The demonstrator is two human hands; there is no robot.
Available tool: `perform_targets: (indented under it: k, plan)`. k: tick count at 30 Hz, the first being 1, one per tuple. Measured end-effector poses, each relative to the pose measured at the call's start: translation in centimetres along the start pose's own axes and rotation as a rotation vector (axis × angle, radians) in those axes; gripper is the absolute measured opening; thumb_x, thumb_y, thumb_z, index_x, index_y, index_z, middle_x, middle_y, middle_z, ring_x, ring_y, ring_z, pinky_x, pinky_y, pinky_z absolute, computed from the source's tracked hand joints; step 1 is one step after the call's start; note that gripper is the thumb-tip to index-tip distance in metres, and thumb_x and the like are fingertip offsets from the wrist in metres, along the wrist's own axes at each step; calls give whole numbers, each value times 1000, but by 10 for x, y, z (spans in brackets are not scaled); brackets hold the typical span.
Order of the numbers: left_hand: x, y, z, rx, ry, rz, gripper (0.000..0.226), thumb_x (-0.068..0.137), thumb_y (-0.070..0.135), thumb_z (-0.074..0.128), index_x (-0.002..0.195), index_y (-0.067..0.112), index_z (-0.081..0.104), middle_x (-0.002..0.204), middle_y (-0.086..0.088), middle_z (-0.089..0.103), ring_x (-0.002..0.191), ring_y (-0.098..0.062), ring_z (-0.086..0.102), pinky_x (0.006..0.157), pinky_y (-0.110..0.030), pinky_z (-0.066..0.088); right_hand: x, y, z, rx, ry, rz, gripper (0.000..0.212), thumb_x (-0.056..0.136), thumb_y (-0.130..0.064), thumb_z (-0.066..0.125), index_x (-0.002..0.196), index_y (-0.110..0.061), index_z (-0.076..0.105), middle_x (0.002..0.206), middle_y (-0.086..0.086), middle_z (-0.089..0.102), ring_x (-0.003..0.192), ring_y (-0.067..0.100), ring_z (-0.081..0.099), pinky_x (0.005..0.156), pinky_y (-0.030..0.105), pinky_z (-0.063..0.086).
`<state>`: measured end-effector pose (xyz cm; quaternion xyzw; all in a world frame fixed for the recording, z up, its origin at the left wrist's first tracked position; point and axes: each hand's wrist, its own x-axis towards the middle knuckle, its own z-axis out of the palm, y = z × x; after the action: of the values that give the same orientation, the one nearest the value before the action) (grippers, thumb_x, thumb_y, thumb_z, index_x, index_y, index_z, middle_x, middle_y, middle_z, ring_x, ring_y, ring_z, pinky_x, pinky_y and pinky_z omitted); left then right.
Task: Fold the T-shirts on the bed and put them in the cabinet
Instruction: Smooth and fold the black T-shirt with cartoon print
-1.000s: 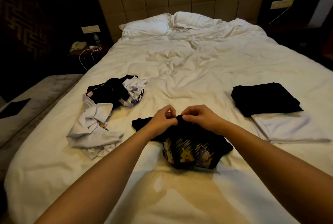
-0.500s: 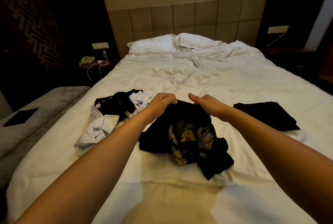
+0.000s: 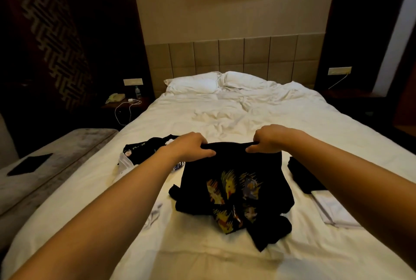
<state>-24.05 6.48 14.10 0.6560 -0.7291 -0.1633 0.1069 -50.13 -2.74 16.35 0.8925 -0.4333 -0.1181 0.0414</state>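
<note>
A black T-shirt [image 3: 231,180] with a yellow and orange print hangs from both my hands above the white bed [image 3: 247,117]. My left hand [image 3: 191,146] grips its top edge on the left, my right hand [image 3: 267,137] grips it on the right, stretching the edge between them. Its lower part lies bunched on the sheet. Behind my left arm lies a heap of unfolded black and white shirts [image 3: 144,149], partly hidden. To the right sit a folded black shirt [image 3: 304,176] and a folded white shirt [image 3: 331,210], partly covered by my right arm.
Two white pillows [image 3: 202,83] lie at the padded headboard. A nightstand [image 3: 126,101] at the left holds a phone, a bottle and a white cable. A grey bench [image 3: 45,167] with a dark flat object stands left of the bed. No cabinet is in view.
My hands have moved apart and lifted the black T-shirt off the bed, spreading its top edge. The camera has tilted up, showing more wall and a framed picture.
</note>
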Motion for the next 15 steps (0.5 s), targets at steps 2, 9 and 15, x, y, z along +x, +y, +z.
perform_targets:
  k: [2,9,15]
  plan:
    - [-5,-5,-2,16,-1,-7,54,91,60,60,66,14,48,56,0,28,48,-19,27,56,-34,18,-5,6,-5,-78,35,-33,57,95,-66,43,99,-14,65,82,1,57,75,22,53,68,33,40]
    - [-14,-23,-15,157,56,-2,58,94,64,51,62,18,37,58,-2,24,51,-21,24,57,-33,19,-10,23,-9,-179,172,-99,49,96,-60,48,85,-16,67,75,0,61,66,18,49,81,33,31]
    - [-13,-6,1,-425,228,-42,27,97,27,65,78,7,64,58,-10,41,44,-15,38,52,-26,28,-9,14,7,336,97,-155,15,97,-29,56,105,-26,68,105,1,66,91,22,60,84,39,52]
